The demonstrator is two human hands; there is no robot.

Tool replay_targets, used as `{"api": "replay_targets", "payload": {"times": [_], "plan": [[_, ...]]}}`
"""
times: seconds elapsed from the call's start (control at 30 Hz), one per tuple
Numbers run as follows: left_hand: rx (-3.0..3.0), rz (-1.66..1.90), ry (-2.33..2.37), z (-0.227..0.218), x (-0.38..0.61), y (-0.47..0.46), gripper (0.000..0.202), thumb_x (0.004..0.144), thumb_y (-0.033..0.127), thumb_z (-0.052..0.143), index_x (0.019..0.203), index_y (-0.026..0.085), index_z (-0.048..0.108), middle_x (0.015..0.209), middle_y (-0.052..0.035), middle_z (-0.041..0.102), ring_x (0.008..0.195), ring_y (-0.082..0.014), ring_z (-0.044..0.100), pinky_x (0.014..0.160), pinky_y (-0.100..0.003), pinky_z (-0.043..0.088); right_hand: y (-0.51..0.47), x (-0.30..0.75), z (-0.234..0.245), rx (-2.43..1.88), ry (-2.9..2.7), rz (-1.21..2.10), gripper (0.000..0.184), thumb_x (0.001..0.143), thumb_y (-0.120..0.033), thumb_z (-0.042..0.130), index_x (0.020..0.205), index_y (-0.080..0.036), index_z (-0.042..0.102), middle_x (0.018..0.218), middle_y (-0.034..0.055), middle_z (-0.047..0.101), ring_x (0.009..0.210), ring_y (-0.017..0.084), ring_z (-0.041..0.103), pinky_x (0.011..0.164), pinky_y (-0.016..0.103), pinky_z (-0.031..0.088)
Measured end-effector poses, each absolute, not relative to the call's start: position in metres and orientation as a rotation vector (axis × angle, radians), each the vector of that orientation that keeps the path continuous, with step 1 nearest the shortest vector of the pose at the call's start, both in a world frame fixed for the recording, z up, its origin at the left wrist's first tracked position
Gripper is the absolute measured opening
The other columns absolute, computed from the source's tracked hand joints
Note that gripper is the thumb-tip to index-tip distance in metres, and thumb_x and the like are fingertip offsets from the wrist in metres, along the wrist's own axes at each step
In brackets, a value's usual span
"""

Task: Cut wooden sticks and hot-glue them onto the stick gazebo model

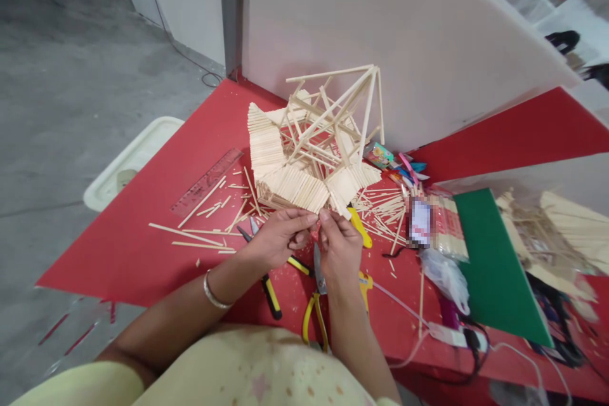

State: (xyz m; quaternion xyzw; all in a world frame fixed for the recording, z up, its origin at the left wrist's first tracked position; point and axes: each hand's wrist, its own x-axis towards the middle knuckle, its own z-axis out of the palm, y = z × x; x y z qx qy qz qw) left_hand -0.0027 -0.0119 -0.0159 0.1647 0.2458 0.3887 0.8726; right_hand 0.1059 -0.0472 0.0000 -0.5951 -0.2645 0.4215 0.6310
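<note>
A model built of thin wooden sticks [295, 187] stands on the red tabletop, with slatted panels around an open frame of sticks. At its near edge my left hand [280, 238] is closed in a pinch, thumb against forefinger. My right hand [341, 250] pinches right beside it, the fingertips of both almost meeting. Whatever lies between the fingers is too small to make out. Beneath and between my hands lie yellow-handled scissors [320, 273] and pliers with black-and-yellow grips [272, 298]. A yellow tool [360, 228], partly hidden, rests just past my right hand.
Loose sticks [200, 235] and offcuts are scattered left of the model, near a clear ruler [207, 183]. More sticks [380, 212] lie to the right, beside a plastic bag [445, 279], a green board [499, 266] and a power strip [447, 335]. A white partition [380, 19] rises behind.
</note>
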Motion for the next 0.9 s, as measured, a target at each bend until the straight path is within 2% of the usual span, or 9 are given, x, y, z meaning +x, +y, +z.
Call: {"api": "replay_targets", "payload": {"times": [0.33,0.7,0.9], "plan": [[0.349,0.813,0.516,-0.0119,-0.0038,-0.0119,0.024,0.067,0.027,0.082,0.076,0.009,0.068,0.065,0.0012,0.057,0.041,-0.0004,0.036,0.038,-0.016,0.021,-0.0436,0.1043,0.0011,-1.349,-0.595,0.943,0.029,0.069,-0.034,0.079,0.059,-0.016,0.059,0.048,-0.0083,0.046,0.044,0.004,0.034,0.045,0.021,0.025],[0.354,0.817,0.515,-0.0136,-0.0038,-0.0111,0.024,0.067,0.027,0.082,0.077,0.009,0.068,0.065,0.0011,0.056,0.042,-0.0004,0.036,0.039,-0.016,0.021,-0.0435,0.1052,0.001,-1.36,-0.62,0.94,0.029,0.069,-0.036,0.079,0.061,-0.017,0.058,0.049,-0.0081,0.047,0.045,0.005,0.034,0.045,0.022,0.025],[0.362,0.808,0.531,-0.0091,-0.0049,-0.0108,0.025,0.065,0.028,0.082,0.074,0.009,0.067,0.063,0.0015,0.055,0.042,-0.0008,0.036,0.039,-0.017,0.021,-0.0431,0.1017,0.0028,-1.343,-0.574,0.97,0.034,0.071,-0.04,0.077,0.059,-0.018,0.054,0.043,-0.0103,0.038,0.04,0.004,0.027,0.041,0.023,0.016]]}}
